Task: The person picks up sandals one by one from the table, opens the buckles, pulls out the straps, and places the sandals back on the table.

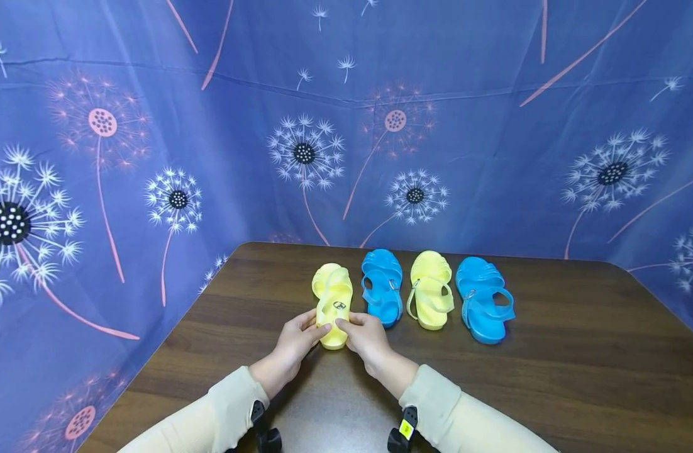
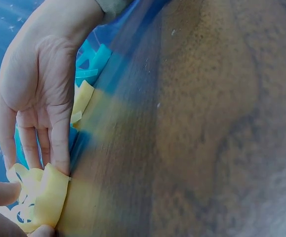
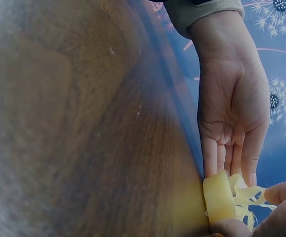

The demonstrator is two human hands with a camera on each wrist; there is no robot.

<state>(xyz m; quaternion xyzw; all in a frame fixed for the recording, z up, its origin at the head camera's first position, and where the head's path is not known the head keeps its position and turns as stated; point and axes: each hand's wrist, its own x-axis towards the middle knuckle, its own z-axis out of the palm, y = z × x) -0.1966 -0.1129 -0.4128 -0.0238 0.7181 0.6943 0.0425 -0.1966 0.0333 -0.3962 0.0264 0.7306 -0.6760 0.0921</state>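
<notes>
both hands are together at the near end of the leftmost yellow sandal [image 1: 333, 297], clamped on its heel from either side. the left hand [image 1: 293, 345] grips the left edge and the right hand [image 1: 371, 340] the right, each with its thumb over the footbed. the sandal lies at the left of a row on the brown table [image 1: 584, 333], toe far and heel near; whether its sole touches the wood all along cannot be told.

just to its right is the left blue sandal [image 1: 383, 275], then the other yellow sandal [image 1: 429, 265], then the right blue sandal [image 1: 478, 275], its heel angled to the right.

the likeliest trouble is a twist: with both grips at the heel and none at the toe, uneven pressure would probably swing the toe sideways, perhaps into the left blue sandal. the right fingers are near that sandal's heel, so a careless spread could nudge it askew. the thin strap across the yellow footbed might also snag a thumb and drag the sandal as the hand lets go.
</notes>
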